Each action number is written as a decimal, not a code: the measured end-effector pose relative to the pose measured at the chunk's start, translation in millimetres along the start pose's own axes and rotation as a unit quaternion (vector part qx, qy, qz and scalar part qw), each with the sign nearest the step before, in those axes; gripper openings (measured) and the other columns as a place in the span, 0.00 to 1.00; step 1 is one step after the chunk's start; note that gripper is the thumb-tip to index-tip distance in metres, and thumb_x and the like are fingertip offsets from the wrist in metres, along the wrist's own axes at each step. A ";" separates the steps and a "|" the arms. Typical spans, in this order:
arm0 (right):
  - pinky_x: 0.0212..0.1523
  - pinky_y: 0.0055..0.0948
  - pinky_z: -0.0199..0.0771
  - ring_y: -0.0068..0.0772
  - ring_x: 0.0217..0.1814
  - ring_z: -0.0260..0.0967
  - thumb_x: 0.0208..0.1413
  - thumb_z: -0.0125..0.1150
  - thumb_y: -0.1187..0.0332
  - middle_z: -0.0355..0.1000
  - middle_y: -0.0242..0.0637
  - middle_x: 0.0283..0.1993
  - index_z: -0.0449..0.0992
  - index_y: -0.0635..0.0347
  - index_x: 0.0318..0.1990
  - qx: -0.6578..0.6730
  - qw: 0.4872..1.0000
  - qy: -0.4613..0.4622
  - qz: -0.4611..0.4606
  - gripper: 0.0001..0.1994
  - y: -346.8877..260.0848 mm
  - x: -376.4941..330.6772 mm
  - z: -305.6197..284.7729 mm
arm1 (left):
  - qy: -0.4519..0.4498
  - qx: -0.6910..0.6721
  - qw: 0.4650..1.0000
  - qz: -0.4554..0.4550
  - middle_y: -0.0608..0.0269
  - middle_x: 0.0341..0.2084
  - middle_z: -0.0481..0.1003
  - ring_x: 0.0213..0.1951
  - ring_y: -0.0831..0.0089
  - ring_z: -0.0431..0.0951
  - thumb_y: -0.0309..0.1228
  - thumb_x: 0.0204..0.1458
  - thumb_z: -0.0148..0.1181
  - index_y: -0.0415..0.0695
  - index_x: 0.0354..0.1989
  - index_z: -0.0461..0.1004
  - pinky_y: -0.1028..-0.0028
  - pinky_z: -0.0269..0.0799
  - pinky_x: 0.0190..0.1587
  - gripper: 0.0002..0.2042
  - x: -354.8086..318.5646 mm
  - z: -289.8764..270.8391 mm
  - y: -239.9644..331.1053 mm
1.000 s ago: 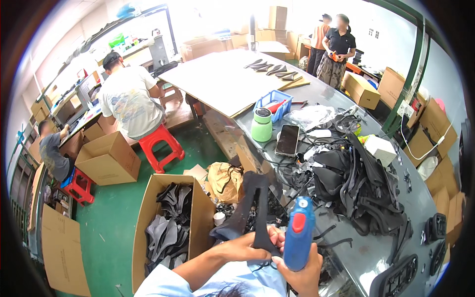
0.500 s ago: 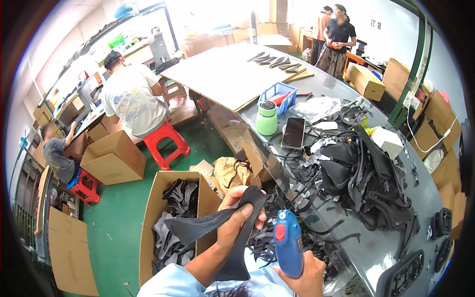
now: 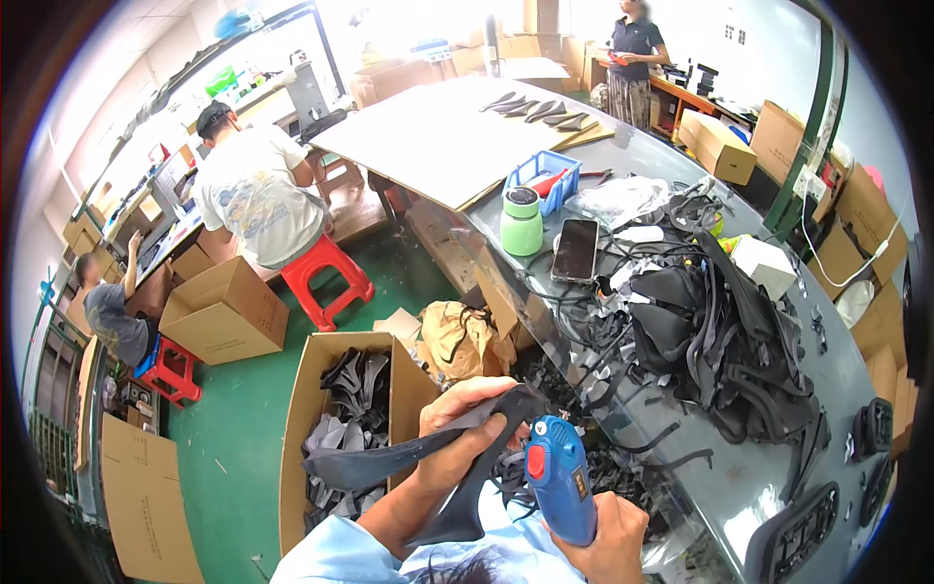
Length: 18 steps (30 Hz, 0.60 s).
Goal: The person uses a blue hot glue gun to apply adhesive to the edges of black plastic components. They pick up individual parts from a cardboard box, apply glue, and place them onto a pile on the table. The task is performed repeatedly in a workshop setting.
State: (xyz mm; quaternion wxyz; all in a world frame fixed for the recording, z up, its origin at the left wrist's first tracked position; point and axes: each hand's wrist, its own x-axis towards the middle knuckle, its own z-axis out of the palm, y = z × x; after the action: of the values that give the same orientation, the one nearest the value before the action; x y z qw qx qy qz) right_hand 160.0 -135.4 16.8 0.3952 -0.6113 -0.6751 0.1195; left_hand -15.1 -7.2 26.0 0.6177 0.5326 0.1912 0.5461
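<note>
At the bottom centre of the frame, the left hand [image 3: 467, 428] is clamped around a long, curved dark grey strip [image 3: 409, 462] that stretches left and downward. Just right of it, the right hand [image 3: 603, 535] is closed around the handle of a blue glue gun [image 3: 559, 477], whose tip points up toward the strip. Left of the hands stands an open cardboard box [image 3: 302, 428] of dark pieces. To the right, the grey table [image 3: 759, 487] holds tangled black straps [image 3: 720, 341].
</note>
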 end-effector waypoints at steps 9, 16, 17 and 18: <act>0.22 0.40 0.62 0.49 0.21 0.63 0.34 0.67 0.68 0.62 0.43 0.17 0.63 0.60 0.25 0.023 1.000 -0.010 0.006 0.15 -0.1 0.3 -4.6 | -0.073 0.118 0.988 -0.062 0.57 0.36 0.73 0.35 0.75 0.75 0.18 0.48 0.53 0.34 0.45 0.70 0.78 0.72 0.36 0.14 8.7 -3.9 16.9; 0.22 0.40 0.63 0.49 0.21 0.64 0.33 0.68 0.67 0.63 0.43 0.18 0.64 0.59 0.25 0.037 0.998 -0.026 0.032 0.16 14.5 -2.3 -4.9 | -0.070 0.051 0.940 -0.330 0.62 0.31 0.73 0.31 0.81 0.72 0.26 0.50 0.54 0.35 0.48 0.68 0.82 0.67 0.31 0.16 21.6 -6.0 46.0; 0.22 0.40 0.64 0.49 0.21 0.64 0.33 0.69 0.66 0.63 0.44 0.18 0.64 0.59 0.26 0.022 0.999 -0.030 0.033 0.17 16.8 -4.6 -5.1 | -0.068 0.049 0.938 -0.336 0.59 0.32 0.73 0.30 0.78 0.73 0.26 0.48 0.55 0.34 0.48 0.68 0.81 0.68 0.30 0.18 24.7 -7.7 50.1; 0.22 0.40 0.64 0.49 0.21 0.64 0.33 0.69 0.66 0.63 0.44 0.18 0.64 0.59 0.26 0.009 0.999 -0.033 0.034 0.17 19.1 -6.9 -5.1 | -0.065 0.048 0.936 -0.342 0.56 0.33 0.74 0.30 0.75 0.74 0.26 0.46 0.56 0.33 0.48 0.68 0.80 0.70 0.29 0.19 26.7 -9.0 53.8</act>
State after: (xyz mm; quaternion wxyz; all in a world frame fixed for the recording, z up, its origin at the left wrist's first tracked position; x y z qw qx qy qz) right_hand 177.0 -139.1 5.2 0.3736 -0.6258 -0.6659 0.1591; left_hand -39.0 11.5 78.6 0.7519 0.4984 0.3471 0.2563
